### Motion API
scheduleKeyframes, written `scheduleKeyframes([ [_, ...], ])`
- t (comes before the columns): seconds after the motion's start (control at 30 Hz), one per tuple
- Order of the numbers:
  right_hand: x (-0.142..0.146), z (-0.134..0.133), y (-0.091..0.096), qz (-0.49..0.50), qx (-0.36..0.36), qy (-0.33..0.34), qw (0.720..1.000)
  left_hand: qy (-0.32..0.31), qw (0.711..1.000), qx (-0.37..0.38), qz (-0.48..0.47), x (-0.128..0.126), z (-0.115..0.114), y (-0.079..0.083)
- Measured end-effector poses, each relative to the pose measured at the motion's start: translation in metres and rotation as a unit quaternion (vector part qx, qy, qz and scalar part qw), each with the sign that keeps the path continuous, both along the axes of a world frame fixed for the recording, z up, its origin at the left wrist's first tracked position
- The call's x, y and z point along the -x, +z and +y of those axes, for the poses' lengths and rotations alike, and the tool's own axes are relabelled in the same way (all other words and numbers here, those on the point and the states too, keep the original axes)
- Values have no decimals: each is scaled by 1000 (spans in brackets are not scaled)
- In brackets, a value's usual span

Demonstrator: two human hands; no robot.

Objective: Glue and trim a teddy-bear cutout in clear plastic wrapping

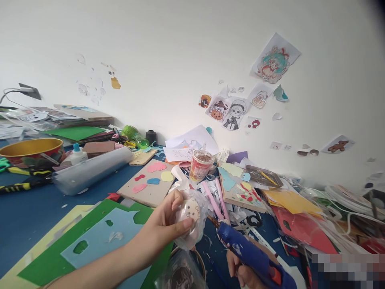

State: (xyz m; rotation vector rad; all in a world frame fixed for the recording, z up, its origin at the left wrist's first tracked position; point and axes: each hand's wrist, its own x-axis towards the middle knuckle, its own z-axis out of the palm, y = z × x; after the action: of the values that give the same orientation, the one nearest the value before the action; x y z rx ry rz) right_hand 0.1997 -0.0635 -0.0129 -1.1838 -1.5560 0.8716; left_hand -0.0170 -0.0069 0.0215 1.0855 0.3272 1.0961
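Note:
My left hand (167,224) grips a pale round piece with a small drawn face (191,209), wrapped in clear crinkled plastic, thumb across its front. In my right hand (237,267) is a blue hot glue gun (251,253), its dark nozzle pointing left and close to the wrapped piece; I cannot tell whether they touch. Below my left hand, a second clear plastic wrapper with a dark-haired drawn figure (182,277) is partly cut off by the lower edge. Under my left forearm lie light blue (105,233) and green (57,257) sheets with cut-out holes.
A lidded drink cup (201,165) stands behind my hands, near pink sticks (214,200) and paper scraps. Boards with colored shapes (147,180) flank it. At left are a plastic roll (93,170), glue bottle (77,154) and bowl (33,150); red sheets (300,228) lie right.

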Motion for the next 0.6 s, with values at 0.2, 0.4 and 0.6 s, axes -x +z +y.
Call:
scheduleKeyframes([
  [0.2, -7, 8, -1, -4, -22, 58, 998, -12, 998, -32, 62, 2, 4, 2],
  [0.4, -12, 7, -3, -23, -46, 48, 998, -7, 997, -41, 71, 1, 3, 3],
  [0.6, -13, 1, -10, -75, -94, -49, 992, 2, 996, -62, 61, -1, 3, 1],
])
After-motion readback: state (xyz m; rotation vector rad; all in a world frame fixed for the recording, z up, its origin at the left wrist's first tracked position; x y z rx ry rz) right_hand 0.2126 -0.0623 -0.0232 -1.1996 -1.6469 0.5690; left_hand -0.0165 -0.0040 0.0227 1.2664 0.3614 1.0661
